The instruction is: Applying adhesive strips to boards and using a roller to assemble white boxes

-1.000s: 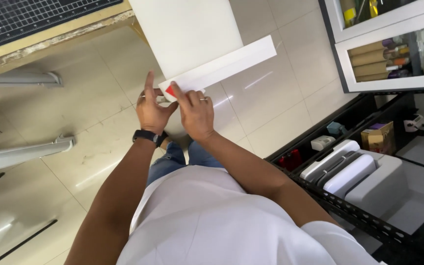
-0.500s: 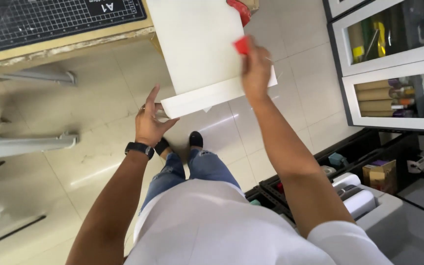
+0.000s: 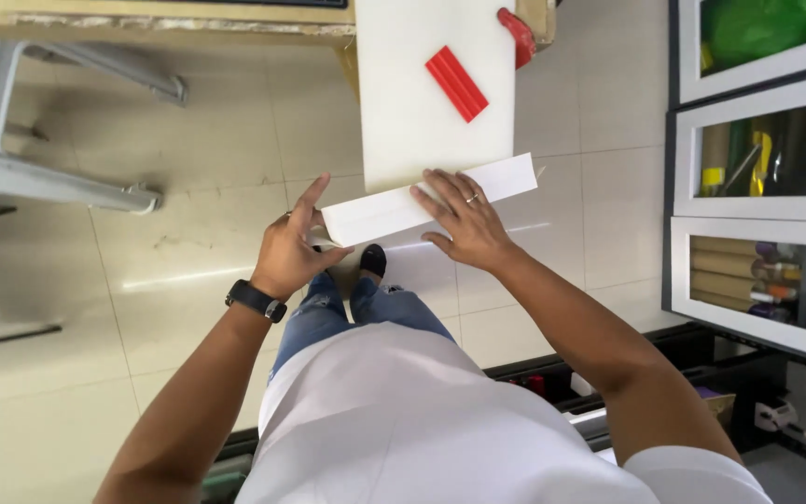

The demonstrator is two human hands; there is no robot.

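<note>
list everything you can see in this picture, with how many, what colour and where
white sheet: one, white, hanging off the table edge at top centre
folded flap: one, white, along the sheet's lower edge, under both hands
red scraper: one, red, flat, lying on the sheet
red clamp: one, red, at the table corner beside the sheet
table: one, pale wood edge, across the top
metal frame: one, grey, upper left on the floor
floor tiles: beige, glossy, underneath
cabinets: white-framed glass doors, right side, rolls and tools inside
watch: one, black, left wrist
ring: one, on a right finger
left hand: grips the flap's left end
right hand: flat on the flap
</note>
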